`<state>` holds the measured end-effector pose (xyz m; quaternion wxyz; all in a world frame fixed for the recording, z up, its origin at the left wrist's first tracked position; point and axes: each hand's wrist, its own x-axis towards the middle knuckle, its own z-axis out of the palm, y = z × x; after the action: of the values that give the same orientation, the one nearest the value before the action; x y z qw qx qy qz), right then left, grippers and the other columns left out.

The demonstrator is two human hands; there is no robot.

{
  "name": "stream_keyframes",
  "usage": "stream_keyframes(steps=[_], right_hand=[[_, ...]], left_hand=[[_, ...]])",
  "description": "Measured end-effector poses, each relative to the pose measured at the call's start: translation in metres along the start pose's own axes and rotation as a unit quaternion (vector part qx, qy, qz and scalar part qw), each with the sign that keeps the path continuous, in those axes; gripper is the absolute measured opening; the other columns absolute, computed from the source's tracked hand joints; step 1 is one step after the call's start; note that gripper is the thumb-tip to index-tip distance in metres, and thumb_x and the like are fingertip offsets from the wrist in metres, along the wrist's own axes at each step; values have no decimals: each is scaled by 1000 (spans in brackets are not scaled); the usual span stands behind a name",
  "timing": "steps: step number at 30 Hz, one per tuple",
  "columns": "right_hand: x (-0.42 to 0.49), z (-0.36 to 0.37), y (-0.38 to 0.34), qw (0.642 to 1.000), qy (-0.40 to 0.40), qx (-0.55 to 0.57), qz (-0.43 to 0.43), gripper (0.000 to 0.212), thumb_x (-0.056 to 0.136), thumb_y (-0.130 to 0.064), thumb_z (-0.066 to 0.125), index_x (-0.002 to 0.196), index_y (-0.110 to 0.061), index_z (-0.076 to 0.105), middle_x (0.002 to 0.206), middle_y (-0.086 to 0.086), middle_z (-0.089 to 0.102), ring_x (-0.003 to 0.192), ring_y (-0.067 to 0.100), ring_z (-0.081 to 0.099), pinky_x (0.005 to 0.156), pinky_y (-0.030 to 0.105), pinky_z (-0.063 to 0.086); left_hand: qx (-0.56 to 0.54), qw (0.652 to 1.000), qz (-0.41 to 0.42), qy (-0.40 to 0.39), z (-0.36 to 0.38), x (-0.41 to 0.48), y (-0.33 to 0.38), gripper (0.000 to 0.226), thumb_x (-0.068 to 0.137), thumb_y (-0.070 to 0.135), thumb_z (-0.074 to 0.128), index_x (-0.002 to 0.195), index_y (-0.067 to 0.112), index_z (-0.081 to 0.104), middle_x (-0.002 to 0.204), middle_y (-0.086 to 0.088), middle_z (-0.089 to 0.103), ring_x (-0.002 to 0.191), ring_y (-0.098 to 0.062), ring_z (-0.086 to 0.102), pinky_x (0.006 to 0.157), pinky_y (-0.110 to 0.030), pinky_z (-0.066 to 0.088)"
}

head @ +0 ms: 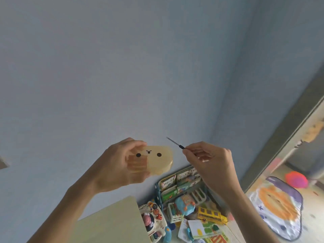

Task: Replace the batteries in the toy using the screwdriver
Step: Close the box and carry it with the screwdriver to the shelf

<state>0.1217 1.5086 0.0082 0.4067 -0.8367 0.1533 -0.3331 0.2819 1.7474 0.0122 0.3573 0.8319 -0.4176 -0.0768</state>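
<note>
Up at chest height, well clear of the cluttered floor, the person holds both task things in the air against the blue wall [122, 67]. The left hand [115, 167] forms a grip pinching the toy [158, 160], a translucent yellowish shell with two black dot eyes and a small mouth. The thumb [138, 143] sits on its top edge and the fingers [136, 163] lie behind it, showing through the plastic.

The right hand [212, 162] makes a tight grip around the dark handle of a slim screwdriver [176, 144]. Its long axis slants up and away from that grip toward the left. The tip hovers just above the toy's upper right corner, near it but apart.

So the toy lies directly to the left of the tool grip, a little lower than the tip. The painted face is turned toward the person, and no screw or battery cover can be seen. I judge the cover is on the hidden side, so the left grip probably has to rotate the toy before the tip can seat.
</note>
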Motion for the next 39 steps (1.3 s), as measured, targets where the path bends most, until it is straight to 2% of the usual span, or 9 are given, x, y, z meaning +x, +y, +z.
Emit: stream_keyframes(steps=[7,11,15,18,22,24,27,29,39], right_hand=[[-56,-127,19,981,152,-101,69,7,86,-18,83,88,-24,84,75,-17,79,69,-2,75,72,15,59],[-100,-219,44,946,235,-189,119,6,84,-18,84,87,-23,85,72,-21,77,72,-7,73,69,3,51],[-137,-312,77,909,294,-251,157,11,86,-23,82,78,-30,82,66,-17,76,67,0,74,72,17,56],[-154,-382,109,886,323,-287,169,17,87,-23,81,75,-35,79,66,-24,73,71,-4,73,71,3,46],[-164,-477,157,861,346,-322,187,18,87,-22,82,75,-35,78,67,-22,73,70,-3,72,71,1,43],[-163,-521,181,852,353,-331,198,16,88,-23,81,74,-32,78,66,-19,73,69,-2,72,76,10,50],[-154,-579,221,847,360,-330,208,17,89,-22,79,73,-17,78,62,-4,74,66,18,74,79,42,59],[-144,-609,248,846,362,-328,214,17,88,-22,78,75,-12,78,63,-1,75,65,24,74,77,47,59],[-50,-760,410,842,369,-303,250,10,86,-30,80,77,-28,80,64,-16,73,67,0,71,71,20,53]], left_hand=[[-25,981,166,-96,77,73,106,87,61,56,92,139,31,64,116,29,65,111,2,69,96,-17,55],[-55,952,254,-160,159,109,187,84,65,54,92,140,31,63,119,26,66,111,0,68,94,-16,56],[-81,918,313,-229,252,143,272,84,68,49,95,142,28,62,126,18,70,113,-1,70,100,-26,61],[-92,895,351,-260,321,169,339,89,64,60,91,142,29,61,130,19,69,114,3,69,102,-30,60],[-99,876,379,-280,407,203,426,87,68,54,94,144,26,61,131,15,70,113,0,70,98,-26,61],[-99,871,389,-284,445,221,461,86,70,52,95,144,24,62,130,13,71,110,-1,71,92,-18,61],[-99,869,387,-292,499,250,505,85,70,49,96,143,20,63,127,12,70,108,0,70,84,-7,56],[-99,867,387,-298,531,271,528,81,72,42,98,141,20,63,125,11,69,108,-2,70,81,-7,57],[-127,847,431,-283,685,429,639,84,71,44,98,143,21,63,126,15,69,113,-1,70,88,-15,62]])
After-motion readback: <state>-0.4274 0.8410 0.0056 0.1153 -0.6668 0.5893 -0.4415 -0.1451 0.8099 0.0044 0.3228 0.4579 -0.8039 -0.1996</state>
